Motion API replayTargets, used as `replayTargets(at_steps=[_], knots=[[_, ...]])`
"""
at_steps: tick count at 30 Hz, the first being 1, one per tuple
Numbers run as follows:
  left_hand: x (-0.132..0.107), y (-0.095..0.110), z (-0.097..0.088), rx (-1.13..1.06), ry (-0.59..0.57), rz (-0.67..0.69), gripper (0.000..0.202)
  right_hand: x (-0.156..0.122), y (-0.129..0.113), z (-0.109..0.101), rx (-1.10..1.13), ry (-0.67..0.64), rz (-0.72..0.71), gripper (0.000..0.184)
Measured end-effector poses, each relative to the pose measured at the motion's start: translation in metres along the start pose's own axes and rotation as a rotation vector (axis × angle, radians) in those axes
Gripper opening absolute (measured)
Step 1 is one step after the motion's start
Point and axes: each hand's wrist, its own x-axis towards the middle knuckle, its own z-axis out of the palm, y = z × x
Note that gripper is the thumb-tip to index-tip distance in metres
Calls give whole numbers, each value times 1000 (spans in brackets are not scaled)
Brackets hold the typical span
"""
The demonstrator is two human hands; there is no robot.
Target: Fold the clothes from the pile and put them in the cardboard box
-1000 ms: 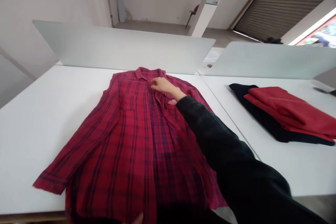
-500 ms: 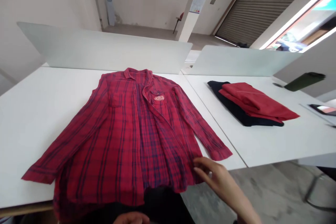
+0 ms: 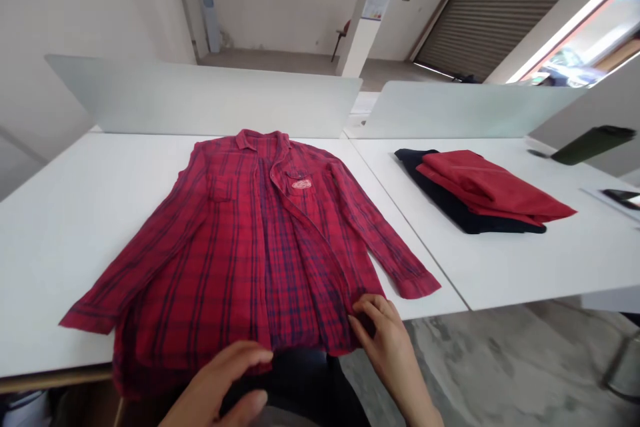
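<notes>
left hand [image 3: 215,380] half curled, fingers [image 3: 253,355] at the shirt's near hem, can't tell if it has hold of cloth; right hand [image 3: 383,340] also half curled, fingers [image 3: 363,307] on the front edge near the hem, can't tell if pinching; red plaid shirt [image 3: 240,260] lies flat on white table [image 3: 65,233], collar away from the person, front unbuttoned and slightly open, sleeves spread out to both sides; hem reaches the table's near edge and sits close to dark cloth [image 3: 295,373] between the hands; badge [image 3: 301,183] sits on the shirt's upper front; next table [image 3: 515,273] just right of it, with folded red garment [image 3: 480,180] on top of folded black garment [image 3: 450,207]; frosted divider panels [image 3: 200,97] stand along the far edges of both tables
</notes>
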Motion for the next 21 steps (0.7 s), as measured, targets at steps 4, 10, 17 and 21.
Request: replayTargets(at_steps=[4,10,17,21], knots=[[21,2,7,98,168,37,37,0,-18,-5,127,53,50,18],[36,-5,11,-66,270,17,37,0,-75,-6,274,-140,-216,15],[40,-6,9,-109,249,-75,35,-2,-87,25,165,-744,-331,18],[37,-3,4,-112,222,-74,35,-4,-76,24,199,-706,-277,19]])
